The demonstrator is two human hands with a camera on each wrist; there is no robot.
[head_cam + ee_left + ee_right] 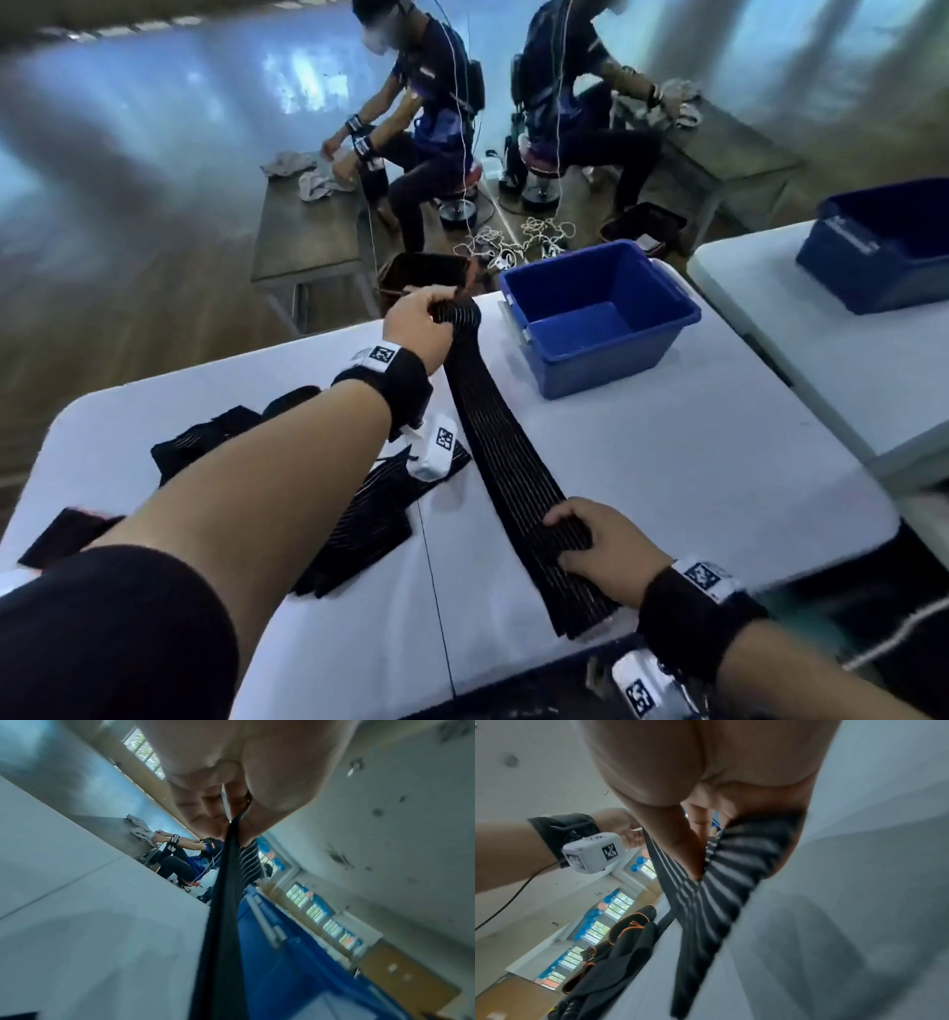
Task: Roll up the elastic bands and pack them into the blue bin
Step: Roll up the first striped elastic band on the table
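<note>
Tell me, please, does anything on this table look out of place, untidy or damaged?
Nothing looks damaged. The left hand and right hand hold one elastic band stretched over the white table. The other bands lie in a loose, overlapping heap at the left. The blue bin holds no bands.

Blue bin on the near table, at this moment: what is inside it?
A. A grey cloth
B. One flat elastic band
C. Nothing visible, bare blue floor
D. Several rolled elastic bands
C: the head view shows only the bare floor of the blue bin, while the striped elastic band is stretched unrolled between the left hand and the right hand.
</note>
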